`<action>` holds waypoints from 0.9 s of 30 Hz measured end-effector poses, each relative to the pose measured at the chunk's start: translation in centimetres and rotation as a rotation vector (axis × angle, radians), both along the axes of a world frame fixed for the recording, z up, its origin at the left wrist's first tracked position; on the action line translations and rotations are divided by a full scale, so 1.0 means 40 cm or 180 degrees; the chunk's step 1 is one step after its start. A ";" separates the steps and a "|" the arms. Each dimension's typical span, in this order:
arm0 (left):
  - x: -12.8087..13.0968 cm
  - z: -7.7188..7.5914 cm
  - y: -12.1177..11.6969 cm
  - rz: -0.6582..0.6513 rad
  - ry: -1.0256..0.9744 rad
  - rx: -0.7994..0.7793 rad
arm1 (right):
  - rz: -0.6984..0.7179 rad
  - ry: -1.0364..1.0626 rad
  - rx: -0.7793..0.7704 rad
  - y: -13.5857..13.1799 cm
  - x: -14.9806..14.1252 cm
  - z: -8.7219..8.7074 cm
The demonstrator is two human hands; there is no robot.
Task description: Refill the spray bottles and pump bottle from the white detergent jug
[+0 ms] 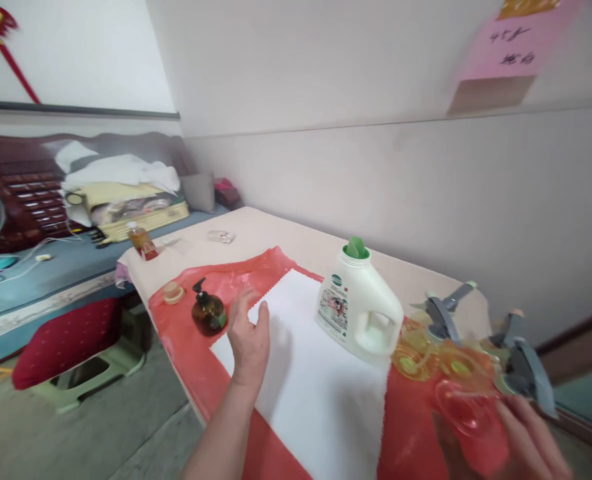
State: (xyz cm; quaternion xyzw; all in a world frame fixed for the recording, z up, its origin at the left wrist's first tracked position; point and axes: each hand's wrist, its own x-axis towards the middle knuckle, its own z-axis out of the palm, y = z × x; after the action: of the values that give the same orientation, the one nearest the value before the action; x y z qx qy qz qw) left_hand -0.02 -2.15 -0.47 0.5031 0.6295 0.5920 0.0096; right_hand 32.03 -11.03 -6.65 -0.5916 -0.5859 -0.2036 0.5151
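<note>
White cloth (306, 373) lies flat on the red sheet (186, 333) over the table (256, 230), zigzag-edged. Your left hand (249, 333) rests open on its corner, holding nothing. Your right hand (516, 440) grips a red cup (463, 417). The jug (359, 303) label is unreadable; pink wall note (511, 43) blurred.

A pink paper note (513, 41) on the wall, high above the right hand (531, 443), carries two lines of dark handwriting, blurred, so its characters cannot be made out. The white detergent jug (359, 307), standing between the two hands and nearer the right one, bears a label with a round green emblem and a reddish picture, possibly with small print, none of it legible.
</note>
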 end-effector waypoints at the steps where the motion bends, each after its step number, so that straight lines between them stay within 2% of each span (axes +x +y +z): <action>1: -0.027 -0.002 0.009 0.0283 0.0071 0.0050 | 0.0106 -0.0189 0.0092 0.002 -0.020 -0.005; 3: -0.086 -0.013 0.032 0.0839 0.0059 -0.0077 | 0.0131 -0.0573 0.0225 0.007 -0.054 -0.015; 5: -0.148 -0.032 0.057 0.1207 -0.0188 -0.0424 | 0.0117 -0.0759 0.0207 0.013 -0.077 -0.023; 7: -0.203 -0.055 0.082 0.1299 -0.0423 -0.0845 | 0.0102 -0.0877 0.0149 0.021 -0.091 -0.029; 10: -0.258 -0.082 0.110 0.1160 -0.0448 -0.1021 | 0.0177 -0.0855 0.0058 0.033 -0.108 -0.038; 13: -0.268 -0.080 0.118 0.1007 -0.0355 -0.0973 | 0.0410 -0.0764 -0.0060 0.046 -0.123 -0.052; 16: -0.238 -0.045 0.101 0.0990 -0.0302 -0.0753 | 0.0595 -0.0672 -0.0200 0.052 -0.136 -0.069; 18: -0.201 -0.014 0.077 0.0840 -0.0394 -0.0343 | 0.0827 -0.0369 -0.0427 0.050 -0.147 -0.077; 19: -0.178 -0.001 0.064 0.0636 -0.0499 -0.0080 | 0.0979 -0.0073 -0.0667 0.046 -0.155 -0.078; 21: -0.128 0.017 0.040 -0.0034 -0.0864 0.0165 | 0.1307 0.0895 -0.1426 0.037 -0.179 -0.071; 23: -0.073 0.023 0.020 -0.0793 -0.1558 0.0002 | 0.1665 0.2342 -0.2253 0.030 -0.209 -0.055; 25: -0.017 0.021 0.003 -0.1532 -0.2323 -0.0363 | 0.2170 0.4031 -0.2460 0.028 -0.238 -0.033; 27: 0.034 0.018 -0.014 -0.2164 -0.2799 -0.0682 | 0.2862 0.5190 -0.2671 0.029 -0.256 -0.011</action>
State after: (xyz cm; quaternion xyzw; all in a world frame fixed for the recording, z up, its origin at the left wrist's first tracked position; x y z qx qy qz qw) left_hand 1.33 -2.71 0.26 0.3798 0.4254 0.6423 0.5121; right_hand 21.78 -9.88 -7.09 -0.4081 -0.2488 0.6951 0.5371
